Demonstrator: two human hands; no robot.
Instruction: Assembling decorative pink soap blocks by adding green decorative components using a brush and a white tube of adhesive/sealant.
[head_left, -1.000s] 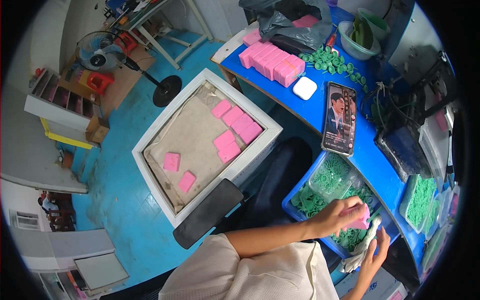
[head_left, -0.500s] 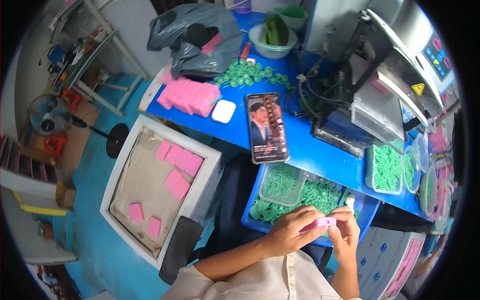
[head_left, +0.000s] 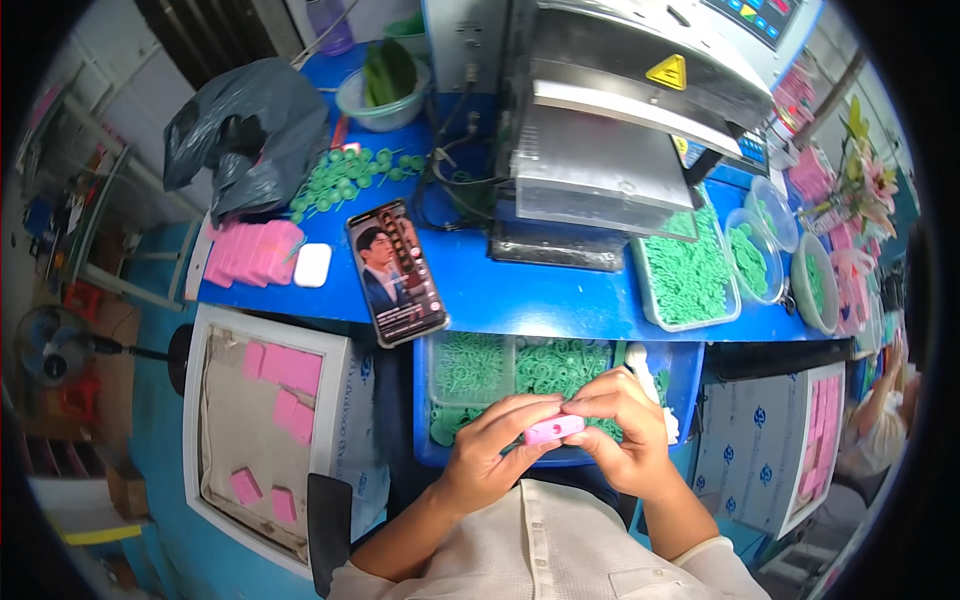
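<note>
Between my two hands is a small pink block [head_left: 545, 431] with a round dark hole in the side toward me. My left hand [head_left: 482, 462] grips its left part, fingers over the far side and thumb beneath. My right hand [head_left: 632, 442] pinches the right end between thumb and fingers. Both hands are over a blue tray [head_left: 692, 385] heaped with small green looped pieces [head_left: 562, 366]. A clear lidless box [head_left: 470, 372] of similar green pieces sits in the tray's left part. Beside my right fingers, a white object [head_left: 640, 362] lies in the tray, partly hidden.
On the blue table, a phone [head_left: 398, 275] lies near pink blocks [head_left: 250, 252], a white case [head_left: 313, 265] and green round-headed pieces [head_left: 345, 180]. A metal press machine [head_left: 600, 165] stands behind. Green-filled containers [head_left: 690, 265] are at right. A white-framed bin [head_left: 215, 430] holds several pink blocks.
The view has swung to the right, so the table things appear farther left. Both hands still hold the pink block, whose holed side now faces me more squarely.
</note>
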